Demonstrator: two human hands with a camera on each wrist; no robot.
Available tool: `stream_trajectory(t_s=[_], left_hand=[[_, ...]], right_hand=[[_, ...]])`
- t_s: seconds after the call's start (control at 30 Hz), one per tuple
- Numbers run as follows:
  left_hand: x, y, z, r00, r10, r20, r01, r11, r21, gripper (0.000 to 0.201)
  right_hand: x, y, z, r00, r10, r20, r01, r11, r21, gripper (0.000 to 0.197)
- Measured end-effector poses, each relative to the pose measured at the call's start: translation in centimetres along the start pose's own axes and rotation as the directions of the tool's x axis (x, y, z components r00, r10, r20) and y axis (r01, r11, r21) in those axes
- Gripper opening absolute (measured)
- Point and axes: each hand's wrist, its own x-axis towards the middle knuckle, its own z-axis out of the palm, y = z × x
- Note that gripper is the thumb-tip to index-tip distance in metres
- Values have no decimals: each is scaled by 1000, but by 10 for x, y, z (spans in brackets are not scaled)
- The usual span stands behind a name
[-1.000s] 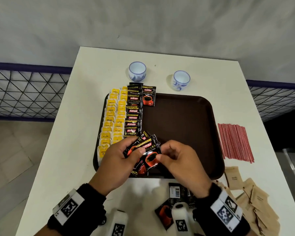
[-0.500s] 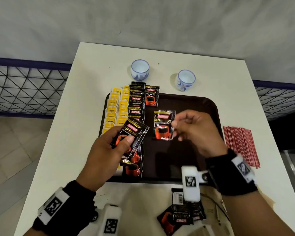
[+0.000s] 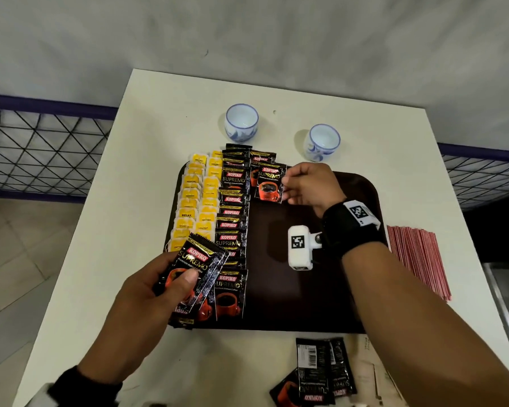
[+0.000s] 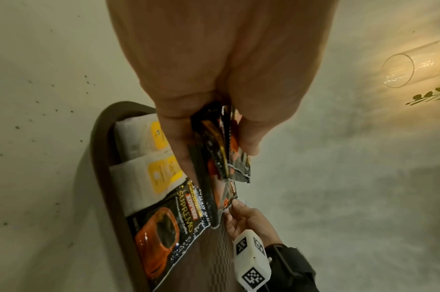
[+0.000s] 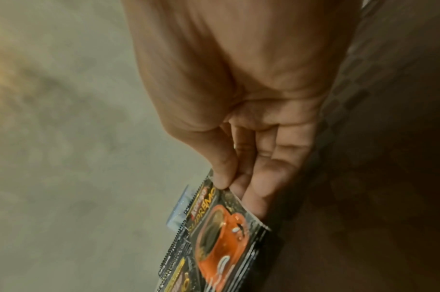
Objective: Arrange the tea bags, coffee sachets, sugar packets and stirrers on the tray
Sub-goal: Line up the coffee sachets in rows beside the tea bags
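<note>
A dark brown tray [image 3: 321, 289] holds two columns of yellow tea bags [image 3: 197, 201] on its left and a column of black coffee sachets [image 3: 232, 218] beside them. My right hand [image 3: 306, 186] pinches one coffee sachet [image 3: 270, 186] [image 5: 221, 223] by its right edge, low over the tray's far end, overlapping the top sachet of a second column. My left hand [image 3: 147, 295] grips a small stack of coffee sachets [image 3: 193, 274] [image 4: 219, 150] over the tray's near left corner. Red stirrers [image 3: 417, 259] lie right of the tray.
Two white and blue cups [image 3: 241, 121] [image 3: 323, 141] stand behind the tray. More coffee sachets [image 3: 318, 374] lie on the white table [image 3: 130, 201] in front of the tray, with brown sugar packets [image 3: 376, 374] beside them. A wire fence runs behind the table.
My right hand took one sachet from the stack and carried it from the tray's near edge to its far end. The left hand kept the stack, drawing back slightly toward the near left corner.
</note>
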Motion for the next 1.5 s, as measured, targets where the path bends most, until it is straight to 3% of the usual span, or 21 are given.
stream_trajectory(t_s=[0.1,0.5,0.6,0.97,1.1,1.17,1.3,1.5], left_hand=[[-2,-1,0,1000,-10,2,10,1000,-11,26],[-3,-6,2,1000,-26,11,26,1000,-17,23],[-4,-9,2,999,-29,22,30,999,-22,35],[-2,-7,4,1000,-8,28,9,1000,-21,37],[1,-4,7,1000,16,21,-15,999,-42,29],[2,2,12,999,42,17,-41,998,-42,24],[6,7,29,997,82,-9,-82,995,-56,19],[5,10,56,997,75,15,-74,995,-70,22]], right_hand=[[4,-2,5,1000,2,-6,-2,1000,-6,16],[9,1,15,999,35,-41,-37,999,-35,14],[11,1,17,998,32,-59,-35,998,-53,13],[15,4,24,993,21,-119,-36,991,-128,5],[-10,-2,18,977,-97,-191,65,984,-164,7],[-42,-3,20,987,-127,-99,119,989,-82,7],[-112,15,32,972,-83,219,67,994,82,12],[-144,36,45,949,-182,259,103,951,291,14]])
